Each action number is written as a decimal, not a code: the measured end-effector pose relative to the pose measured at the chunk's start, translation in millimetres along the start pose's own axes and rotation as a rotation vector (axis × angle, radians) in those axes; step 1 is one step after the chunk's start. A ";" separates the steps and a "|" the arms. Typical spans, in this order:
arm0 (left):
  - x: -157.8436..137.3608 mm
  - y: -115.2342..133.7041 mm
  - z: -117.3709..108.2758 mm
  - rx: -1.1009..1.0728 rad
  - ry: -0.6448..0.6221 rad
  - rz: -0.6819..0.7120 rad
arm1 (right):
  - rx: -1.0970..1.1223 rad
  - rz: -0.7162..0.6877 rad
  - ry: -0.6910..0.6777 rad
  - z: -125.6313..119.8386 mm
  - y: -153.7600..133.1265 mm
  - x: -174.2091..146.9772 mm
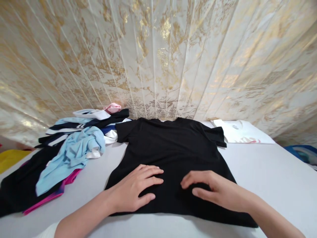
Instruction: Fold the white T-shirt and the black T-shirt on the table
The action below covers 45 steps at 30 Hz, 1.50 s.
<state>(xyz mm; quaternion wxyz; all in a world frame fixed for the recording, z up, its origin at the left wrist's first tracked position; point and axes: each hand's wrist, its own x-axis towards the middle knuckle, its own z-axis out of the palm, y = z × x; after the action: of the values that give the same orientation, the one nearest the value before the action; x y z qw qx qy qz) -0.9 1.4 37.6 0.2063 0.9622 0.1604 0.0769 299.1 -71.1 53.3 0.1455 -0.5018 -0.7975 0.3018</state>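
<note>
A black short-sleeved T-shirt [170,148] lies spread flat, its neckline toward the curtain and its hem toward me. On the lower left part of the shirt, my left hand [136,188] rests with its fingers apart and stretched out. My right hand [210,188] is over the lower right part, fingers bent and thumb apart from them, with nothing visible in it. Whether its fingertips touch the cloth I cannot tell.
A loose heap of clothes, with a light blue garment [76,148] on top, lies at the left. At the back right is a folded white T-shirt [244,130]. A gold-patterned curtain [153,59] hangs behind the white table surface [267,178]. Yellow cloth [12,158] shows far left.
</note>
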 end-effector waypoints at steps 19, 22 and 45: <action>16.2 -11.1 4.3 0.072 0.011 0.015 | -0.364 -0.017 0.345 32.5 35.7 4.7; 4.2 -5.1 3.3 0.060 -0.005 0.026 | -0.384 0.005 0.367 36.7 38.7 -11.6; 87.4 -7.2 22.0 0.253 0.263 -0.299 | -0.377 0.055 0.285 -11.8 40.4 40.9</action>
<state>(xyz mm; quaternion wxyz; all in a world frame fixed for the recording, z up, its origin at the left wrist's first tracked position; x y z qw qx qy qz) 83.7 29.2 21.9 0.0707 0.9275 0.3352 0.1496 315.6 -18.2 34.2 0.1522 -0.5791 -0.7972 0.0776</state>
